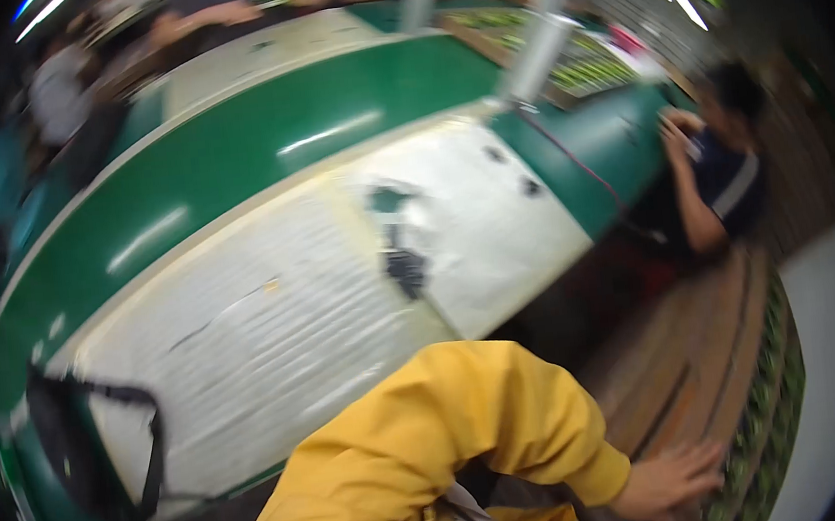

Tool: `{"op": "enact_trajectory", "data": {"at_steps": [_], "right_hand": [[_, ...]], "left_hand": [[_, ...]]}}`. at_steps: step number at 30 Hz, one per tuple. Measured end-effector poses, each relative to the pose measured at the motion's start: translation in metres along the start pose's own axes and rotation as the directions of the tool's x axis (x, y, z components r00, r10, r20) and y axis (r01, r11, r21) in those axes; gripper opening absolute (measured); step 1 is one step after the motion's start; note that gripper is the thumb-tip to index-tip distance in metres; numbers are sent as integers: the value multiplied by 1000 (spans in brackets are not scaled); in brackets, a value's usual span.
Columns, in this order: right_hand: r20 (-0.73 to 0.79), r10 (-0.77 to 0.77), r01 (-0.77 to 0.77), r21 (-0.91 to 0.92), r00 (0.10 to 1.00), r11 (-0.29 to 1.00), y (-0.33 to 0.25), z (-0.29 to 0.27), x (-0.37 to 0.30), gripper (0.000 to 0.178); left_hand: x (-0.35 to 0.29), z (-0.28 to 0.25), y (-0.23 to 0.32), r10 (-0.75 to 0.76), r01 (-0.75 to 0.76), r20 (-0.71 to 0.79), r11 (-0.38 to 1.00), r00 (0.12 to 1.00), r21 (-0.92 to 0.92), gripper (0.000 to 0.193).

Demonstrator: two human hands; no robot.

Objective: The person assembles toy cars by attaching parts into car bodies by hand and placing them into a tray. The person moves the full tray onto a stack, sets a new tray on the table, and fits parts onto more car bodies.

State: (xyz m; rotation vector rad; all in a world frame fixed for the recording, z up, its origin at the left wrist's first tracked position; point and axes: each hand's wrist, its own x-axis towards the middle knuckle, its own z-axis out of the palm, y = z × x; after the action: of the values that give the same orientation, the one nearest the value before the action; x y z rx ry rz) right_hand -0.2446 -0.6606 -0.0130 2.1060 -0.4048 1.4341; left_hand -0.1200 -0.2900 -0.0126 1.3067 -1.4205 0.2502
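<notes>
- The left hand (672,482), out at the end of a yellow sleeve (451,398), was spread wide, with no visible grip on anything (blur hid whether it touched something).
- Brown slatted boards (688,355) and a strip of green pieces (772,412) lay just beside its fingers, beyond the worktop's near edge.
- Pale sheeting (243,322) covered much of the green worktop (575,195); a black bag (68,445) sat at its left end.
- A co-worker (721,176) was at its right end.
</notes>
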Motion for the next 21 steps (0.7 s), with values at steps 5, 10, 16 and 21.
{"op": "enact_trajectory", "data": {"at_steps": [5, 10, 16, 21], "right_hand": [[13, 6, -14, 782, 1000, 623, -226, -26, 76, 31], [161, -86, -173, 973, 983, -150, -384, -126, 85, 32], [-31, -511, -338, 714, 859, -613, -474, -135, 117, 25], [-299, -820, -700, 426, 488, -572, -547, -175, 124, 7]], "left_hand": [[-14, -47, 27, 100, -132, 112, 932, 989, 338, 56], [-107, -97, 43, 8, -98, 156, 811, 988, 577, 26], [-164, -180, 78, -209, 230, -105, 776, 972, 588, 18], [-234, -216, 73, -391, 570, -449, 724, 803, 389, 11]]}}
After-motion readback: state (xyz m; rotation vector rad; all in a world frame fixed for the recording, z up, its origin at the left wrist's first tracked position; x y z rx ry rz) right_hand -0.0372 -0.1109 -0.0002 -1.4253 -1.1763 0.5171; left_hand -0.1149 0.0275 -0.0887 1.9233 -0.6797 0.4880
